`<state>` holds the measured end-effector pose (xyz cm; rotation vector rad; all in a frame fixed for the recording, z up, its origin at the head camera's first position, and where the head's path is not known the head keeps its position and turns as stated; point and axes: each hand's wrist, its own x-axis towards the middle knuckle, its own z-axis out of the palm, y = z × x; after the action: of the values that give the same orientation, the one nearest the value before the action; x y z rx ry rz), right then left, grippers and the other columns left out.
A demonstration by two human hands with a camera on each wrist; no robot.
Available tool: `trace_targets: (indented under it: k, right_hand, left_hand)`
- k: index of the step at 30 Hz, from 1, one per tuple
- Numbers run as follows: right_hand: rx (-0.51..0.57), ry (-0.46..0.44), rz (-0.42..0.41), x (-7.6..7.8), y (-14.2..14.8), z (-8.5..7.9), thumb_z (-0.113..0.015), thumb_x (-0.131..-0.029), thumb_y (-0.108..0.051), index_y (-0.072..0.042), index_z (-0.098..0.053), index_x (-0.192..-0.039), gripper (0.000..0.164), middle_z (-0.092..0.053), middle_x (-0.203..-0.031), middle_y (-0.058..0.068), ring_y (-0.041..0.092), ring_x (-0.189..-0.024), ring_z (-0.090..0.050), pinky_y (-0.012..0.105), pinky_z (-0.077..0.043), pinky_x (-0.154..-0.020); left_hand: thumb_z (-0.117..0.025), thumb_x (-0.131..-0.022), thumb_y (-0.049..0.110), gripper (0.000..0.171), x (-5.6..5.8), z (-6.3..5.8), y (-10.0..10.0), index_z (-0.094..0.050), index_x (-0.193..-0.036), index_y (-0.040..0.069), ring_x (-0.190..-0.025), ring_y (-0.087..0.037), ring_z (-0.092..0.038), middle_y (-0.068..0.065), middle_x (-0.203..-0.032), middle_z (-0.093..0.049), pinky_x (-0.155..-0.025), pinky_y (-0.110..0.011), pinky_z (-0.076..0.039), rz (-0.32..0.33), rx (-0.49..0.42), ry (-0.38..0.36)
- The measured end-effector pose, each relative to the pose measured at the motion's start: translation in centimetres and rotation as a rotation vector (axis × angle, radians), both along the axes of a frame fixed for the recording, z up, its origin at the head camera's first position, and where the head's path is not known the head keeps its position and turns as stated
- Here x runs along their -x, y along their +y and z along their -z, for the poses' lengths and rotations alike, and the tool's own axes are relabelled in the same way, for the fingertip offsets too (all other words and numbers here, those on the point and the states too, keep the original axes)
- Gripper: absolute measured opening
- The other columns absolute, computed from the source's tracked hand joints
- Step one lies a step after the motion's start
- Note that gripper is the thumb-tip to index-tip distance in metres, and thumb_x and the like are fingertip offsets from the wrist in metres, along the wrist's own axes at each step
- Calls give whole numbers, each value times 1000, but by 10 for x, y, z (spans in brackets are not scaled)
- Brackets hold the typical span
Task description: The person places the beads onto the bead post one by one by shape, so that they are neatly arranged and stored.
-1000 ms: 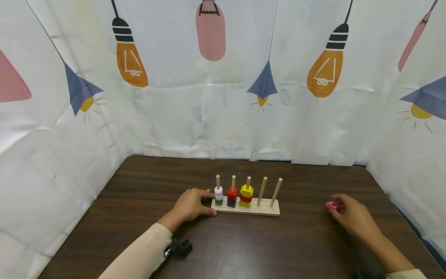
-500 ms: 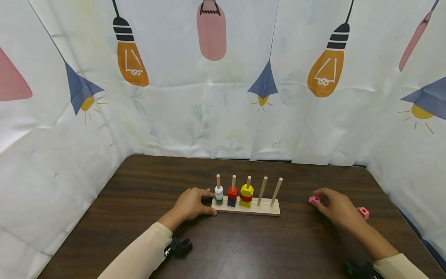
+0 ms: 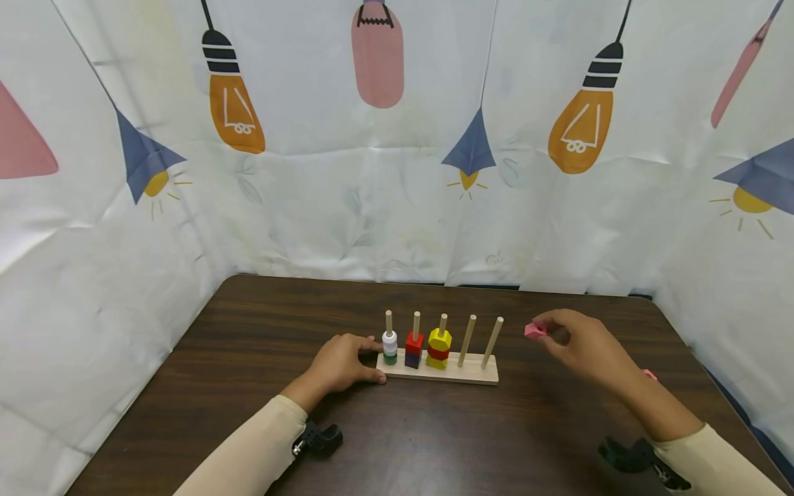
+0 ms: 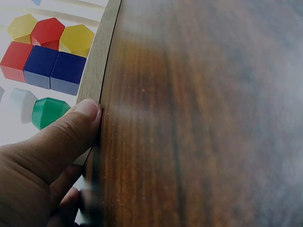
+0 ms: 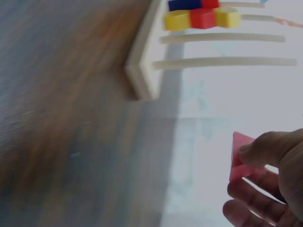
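A wooden peg board [image 3: 477,372] with upright pegs stands mid-table. My left hand [image 3: 340,362] holds its left end, thumb [image 4: 78,123] on the front edge. White beads [image 3: 389,342] over a green bead [image 4: 47,112] fill the leftmost peg. On the second peg a red cube [image 4: 16,61] tops blue cubes [image 4: 45,66]. The third carries yellow beads [image 3: 440,339] with a red bead [image 4: 48,34] between them. Both right-hand pegs [image 3: 493,343] are bare. Right of the board, my right hand [image 3: 579,344] pinches a pink block [image 3: 535,331] between thumb and fingers, raised off the table.
Another pink block [image 3: 650,375] lies on the dark wooden table [image 3: 434,441], partly hidden by my right forearm. A printed white curtain [image 3: 384,207] hangs behind the table and along its sides.
My right hand has moved left and up with a pink block, toward the board. The other pink block stays behind on the table. The left hand has kept its place.
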<state>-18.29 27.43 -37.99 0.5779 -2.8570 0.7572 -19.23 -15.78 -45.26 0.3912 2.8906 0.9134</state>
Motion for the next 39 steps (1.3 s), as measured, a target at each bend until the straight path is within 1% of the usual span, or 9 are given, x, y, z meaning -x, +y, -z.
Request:
trace_targets:
  k: [4,6,11,14,18,22,29,33,39]
  right_hand:
    - [9,71,-54,0,-8,-18,-76,-93,-6,-12,-71,-117,25,-71,-105,-1,11,-81,-68,30,-51,-62]
    - [12,117,-80,1,-12,-24,-77,-91,-4,-11,-72,-115,26,-71,-104,-2,10,-80,-68,30,-52,-63]
    - [25,200,-135,2,-19,-36,-78,-89,-1,-12,-73,-114,28,-71,-103,-4,8,-80,-67,30,-54,-65]
    - [60,227,-149,2,-24,-40,-79,-88,0,-13,-73,-113,29,-71,-103,-5,7,-79,-67,29,-55,-65]
    - [138,239,-157,1,-33,-43,-80,-87,0,-13,-74,-112,29,-72,-103,-4,7,-79,-69,27,-56,-66]
    - [187,258,-197,1,-43,-44,-81,-85,2,-12,-75,-109,28,-72,-103,-4,8,-80,-69,25,-55,-67]
    - [206,263,-284,3,-59,-46,-81,-84,5,-13,-74,-112,34,-71,-105,-6,9,-82,-66,28,-57,-69]
    - [204,265,-316,4,-65,-47,-81,-84,5,-13,-75,-113,34,-71,-106,-6,8,-83,-66,28,-57,-70]
    - [199,250,-354,6,-74,-46,-83,-85,1,-12,-74,-112,32,-70,-106,-7,6,-84,-64,29,-57,-72]
  left_hand:
    - [-96,-68,41,54,0,0,0,-79,-118,28,-130,-37,-56,-5,-134,-67,-104,-54,-45,-5,1,2]
    - [-96,-68,41,54,0,0,-1,-79,-118,28,-130,-37,-57,-5,-134,-67,-104,-54,-45,-5,1,5]
    - [-96,-68,40,54,0,1,-1,-79,-118,27,-129,-36,-57,-6,-134,-67,-103,-54,-46,-2,-6,8]
    - [-96,-68,40,54,0,1,-1,-79,-118,27,-130,-37,-57,-6,-134,-67,-104,-54,-45,-5,-5,5]
    - [-96,-68,40,54,0,1,-1,-79,-118,27,-130,-38,-56,-5,-134,-67,-104,-55,-44,-11,-1,3]
    - [-96,-68,41,54,0,1,-1,-79,-118,27,-130,-37,-56,-5,-134,-67,-104,-54,-45,-12,-2,2]
    - [-96,-68,41,55,0,3,-1,-79,-118,27,-130,-36,-57,-6,-135,-67,-103,-54,-46,-10,-2,-1]
    - [-96,-68,40,55,0,3,-1,-79,-118,27,-130,-37,-57,-6,-134,-67,-103,-54,-46,-7,-3,3]
    - [-96,-68,40,55,1,3,0,-79,-118,26,-130,-37,-57,-6,-134,-67,-103,-54,-45,-5,-4,4]
